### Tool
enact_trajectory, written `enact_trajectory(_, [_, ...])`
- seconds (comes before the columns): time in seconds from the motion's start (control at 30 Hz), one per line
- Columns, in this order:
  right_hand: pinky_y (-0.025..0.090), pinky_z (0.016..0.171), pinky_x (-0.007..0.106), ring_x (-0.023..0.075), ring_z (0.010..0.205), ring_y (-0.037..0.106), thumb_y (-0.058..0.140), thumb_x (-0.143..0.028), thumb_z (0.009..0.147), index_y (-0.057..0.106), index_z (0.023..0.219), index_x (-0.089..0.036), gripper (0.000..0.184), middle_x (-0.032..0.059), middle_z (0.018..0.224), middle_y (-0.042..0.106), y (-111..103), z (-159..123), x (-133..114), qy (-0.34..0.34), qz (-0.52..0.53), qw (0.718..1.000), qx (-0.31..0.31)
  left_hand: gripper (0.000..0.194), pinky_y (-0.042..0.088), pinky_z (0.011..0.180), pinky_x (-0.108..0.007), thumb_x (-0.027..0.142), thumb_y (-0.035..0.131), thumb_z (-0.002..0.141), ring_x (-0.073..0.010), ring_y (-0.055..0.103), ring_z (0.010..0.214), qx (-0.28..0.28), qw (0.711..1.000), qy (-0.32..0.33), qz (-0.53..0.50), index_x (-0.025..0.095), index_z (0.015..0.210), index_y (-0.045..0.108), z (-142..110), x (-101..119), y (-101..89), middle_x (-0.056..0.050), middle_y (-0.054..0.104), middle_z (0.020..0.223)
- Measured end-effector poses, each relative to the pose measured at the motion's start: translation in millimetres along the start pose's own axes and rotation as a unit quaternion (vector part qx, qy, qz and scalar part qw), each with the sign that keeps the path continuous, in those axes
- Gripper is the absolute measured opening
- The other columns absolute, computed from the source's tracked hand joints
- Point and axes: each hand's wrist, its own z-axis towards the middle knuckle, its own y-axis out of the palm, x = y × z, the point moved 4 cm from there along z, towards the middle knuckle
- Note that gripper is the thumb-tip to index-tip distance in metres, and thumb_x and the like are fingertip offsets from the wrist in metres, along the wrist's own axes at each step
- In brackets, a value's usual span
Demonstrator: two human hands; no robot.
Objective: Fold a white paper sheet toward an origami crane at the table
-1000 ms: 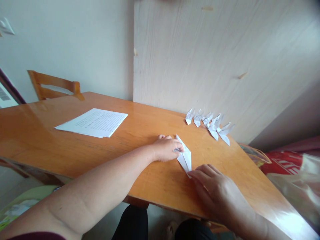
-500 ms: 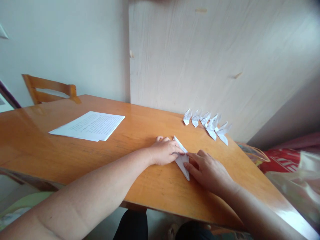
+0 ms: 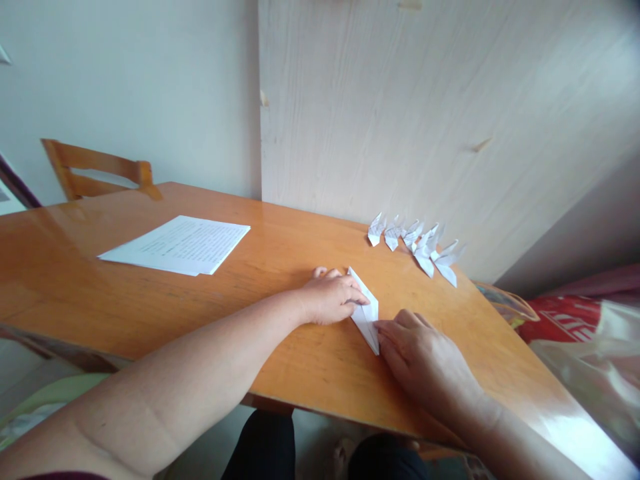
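A white folded paper (image 3: 369, 313), long and pointed at both ends, lies slantwise on the wooden table between my hands. My left hand (image 3: 330, 298) reaches over its left side, fingers bent and fingertips holding it against the tabletop. On the other side, my right hand (image 3: 417, 347) has thumb and forefinger pressed together at the lower right edge of the paper. The right fingertips are partly hidden, so how much paper they pinch does not show. Several folded white paper figures (image 3: 425, 250) with upright points stand in a row behind, near the wall.
A stack of printed sheets (image 3: 175, 245) lies on the left of the wooden table (image 3: 280, 363). Beyond the far left corner is a wooden chair (image 3: 105, 167). Red and pale bags (image 3: 565, 327) crowd the table's right edge. A pale board (image 3: 400, 113) stands behind.
My right hand has slid down and right along the paper's edge, its thumb coming off the paper's face. The left hand stays on the paper. The view has tilted slightly down.
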Motion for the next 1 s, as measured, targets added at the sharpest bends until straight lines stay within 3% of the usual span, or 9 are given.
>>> enact_trajectory(0.2, [0.043, 0.072, 0.032, 0.0210, 0.084, 0.056, 0.041, -0.022, 0.096, 0.065, 0.090, -0.024, 0.025, 0.0045, 0.086, 0.059, 2.4, -14.8, -8.6, -0.001, 0.009, 1.000, -0.004, 0.034, 0.027, 0.097, -0.044, 0.031, 0.048, 0.091, -0.0246, 0.049, 0.116, 0.008, 1.000, -0.004, -0.003, 0.043, 0.116, 0.067, 0.5, -1.3, 2.2, 0.005, 0.063, 0.126])
enact_trajectory(0.5, [0.043, 0.073, 0.035, 0.0222, 0.085, 0.055, 0.046, -0.015, 0.091, 0.064, 0.098, -0.024, 0.022, 0.0045, 0.088, 0.061, 7.2, -29.0, -13.1, -0.012, 0.012, 1.000, 0.015, 0.031, 0.024, 0.099, -0.048, 0.049, 0.055, 0.088, -0.0274, 0.048, 0.117, 0.022, 1.000, -0.005, -0.011, 0.042, 0.114, 0.069, -0.7, 0.0, 2.4, 0.002, 0.063, 0.125])
enact_trajectory(1.0, [0.046, 0.068, 0.037, 0.0235, 0.080, 0.056, 0.048, -0.018, 0.090, 0.065, 0.101, -0.023, 0.021, 0.0057, 0.086, 0.061, 6.6, -49.1, -19.4, -0.059, -0.011, 0.997, 0.042, 0.030, 0.024, 0.099, -0.047, 0.050, 0.058, 0.086, -0.0270, 0.049, 0.114, 0.033, 0.999, 0.002, -0.018, 0.042, 0.113, 0.069, 0.7, -2.6, 5.2, 0.002, 0.063, 0.123])
